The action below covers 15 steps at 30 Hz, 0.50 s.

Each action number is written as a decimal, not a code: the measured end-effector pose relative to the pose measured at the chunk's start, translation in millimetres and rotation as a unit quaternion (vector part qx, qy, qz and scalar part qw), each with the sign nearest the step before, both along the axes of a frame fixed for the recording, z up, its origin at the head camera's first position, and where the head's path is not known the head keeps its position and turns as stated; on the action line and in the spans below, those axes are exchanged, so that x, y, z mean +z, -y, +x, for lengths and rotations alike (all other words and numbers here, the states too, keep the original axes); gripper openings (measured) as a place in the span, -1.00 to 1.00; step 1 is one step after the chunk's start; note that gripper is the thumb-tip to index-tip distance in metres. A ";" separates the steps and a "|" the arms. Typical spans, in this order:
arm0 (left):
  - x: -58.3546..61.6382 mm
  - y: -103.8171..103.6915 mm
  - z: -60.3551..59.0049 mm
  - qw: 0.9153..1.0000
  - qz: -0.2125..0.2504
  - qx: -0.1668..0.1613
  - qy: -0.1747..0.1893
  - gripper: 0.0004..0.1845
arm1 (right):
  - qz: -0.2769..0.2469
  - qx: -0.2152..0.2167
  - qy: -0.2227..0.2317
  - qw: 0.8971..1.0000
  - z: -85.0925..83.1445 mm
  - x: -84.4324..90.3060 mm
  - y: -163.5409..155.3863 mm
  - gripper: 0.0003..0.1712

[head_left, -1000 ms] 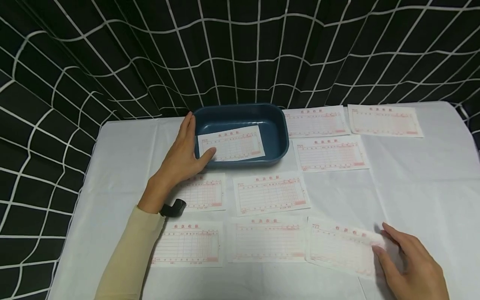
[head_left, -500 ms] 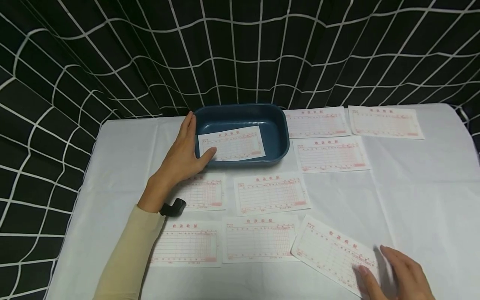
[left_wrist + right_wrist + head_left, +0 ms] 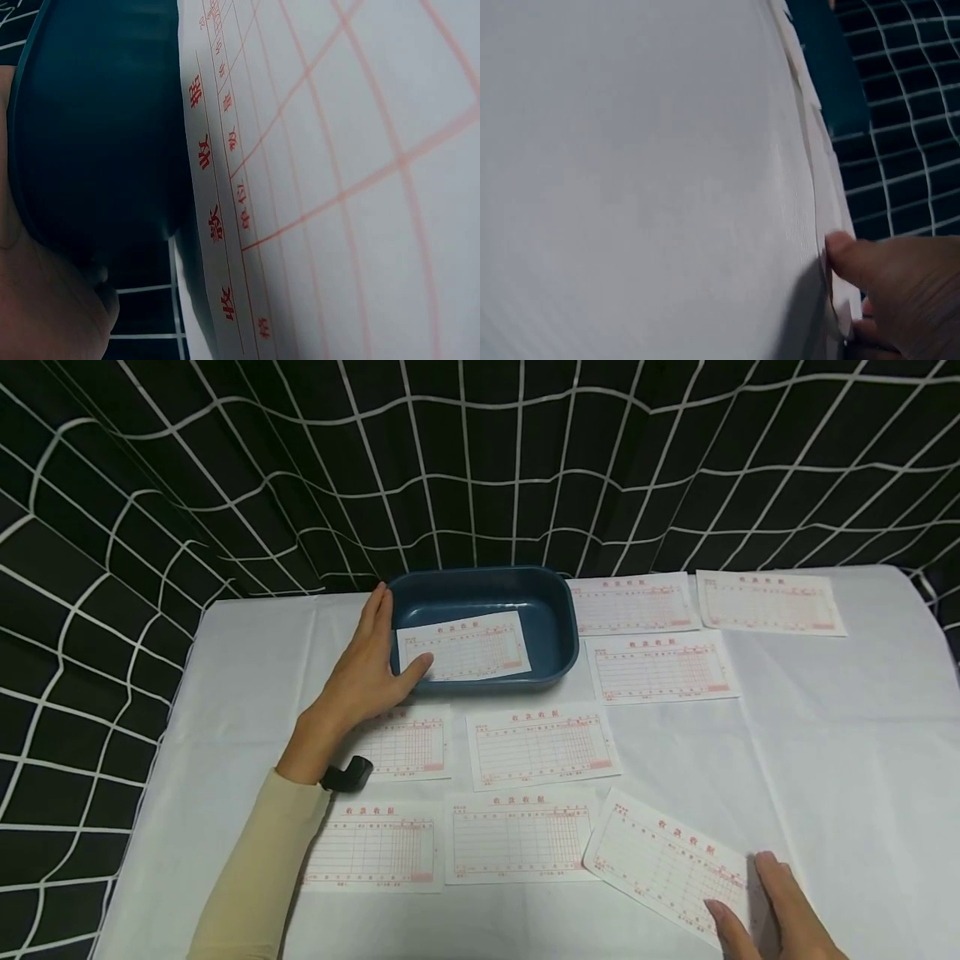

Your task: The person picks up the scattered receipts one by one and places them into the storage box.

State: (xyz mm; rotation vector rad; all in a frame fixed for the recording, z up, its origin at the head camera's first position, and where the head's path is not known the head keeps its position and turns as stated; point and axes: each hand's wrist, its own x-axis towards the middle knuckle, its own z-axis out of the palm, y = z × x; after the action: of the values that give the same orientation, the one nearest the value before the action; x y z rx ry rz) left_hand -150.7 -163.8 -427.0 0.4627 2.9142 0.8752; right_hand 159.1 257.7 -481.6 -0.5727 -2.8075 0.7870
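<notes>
while the left hand [image 3: 365, 664] lies flat with straight fingers against the left wall of the blue tray [image 3: 558, 635], near the back edge of the table [image 3: 247, 677], its thumb rests on the left end of the receipt in the tray [image 3: 465, 647], which leans across the tray's floor and front wall; the left wrist view shows that sheet's red print close up beside the dark tray wall. a cream sleeve [image 3: 255, 877] runs from the front left corner of the table up to that hand, a small black device [image 3: 347, 774] sitting at the wrist. white receipts with red grids lie on the white cloth: one partly under the wrist [image 3: 405, 743], one in the middle [image 3: 542, 745], two along the front edge [image 3: 375, 846] [image 3: 517, 837], and three toward the back right corner [image 3: 632, 603] [image 3: 660, 666] [image 3: 768, 602]. at the front right, the tilted receipt [image 3: 663, 864] lies askew, its left corner just over the neighbouring sheet, and the right hand [image 3: 772, 918] holds its right edge, thumb on top and fingers at the edge; the right wrist view shows the thumb tip pressed on the paper's edge, lifted a little off the cloth.
</notes>
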 end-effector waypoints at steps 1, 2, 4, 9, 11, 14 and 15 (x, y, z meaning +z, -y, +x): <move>0.3 -0.1 0.0 1.000 0.000 0.000 0.000 0.13 | 0.004 0.004 0.000 1.000 1.1 -1.4 1.2 -0.08; 0.6 -0.3 0.1 1.000 0.000 0.000 -0.001 0.13 | 0.006 0.009 0.001 1.000 1.9 -3.3 2.3 -0.13; 1.0 -0.4 0.1 1.000 0.000 0.000 -0.001 0.13 | 0.016 0.019 0.016 1.000 3.9 -6.8 4.4 -0.20; 1.3 -0.4 -0.4 1.000 0.000 -0.001 -0.003 0.13 | 0.018 0.013 0.039 0.999 6.2 -7.8 13.1 -0.26; 1.5 -0.3 -0.5 1.000 0.001 0.000 -0.004 0.13 | 0.018 0.013 0.023 0.999 5.1 -5.5 16.5 -0.19; 2.0 -0.1 -0.8 1.000 0.002 0.002 -0.005 0.13 | 0.025 0.019 0.019 0.999 1.5 0.1 18.8 -0.04; 1.9 0.1 -0.9 1.000 0.002 0.002 -0.006 0.13 | 0.028 0.020 0.026 0.999 -0.4 2.3 18.7 0.00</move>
State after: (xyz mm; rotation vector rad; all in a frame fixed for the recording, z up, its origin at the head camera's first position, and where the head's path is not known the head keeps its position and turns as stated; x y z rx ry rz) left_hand -151.6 -163.9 -425.1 0.4649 2.9248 0.8810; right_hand 158.8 239.0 -479.4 -0.5373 -2.8869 0.7076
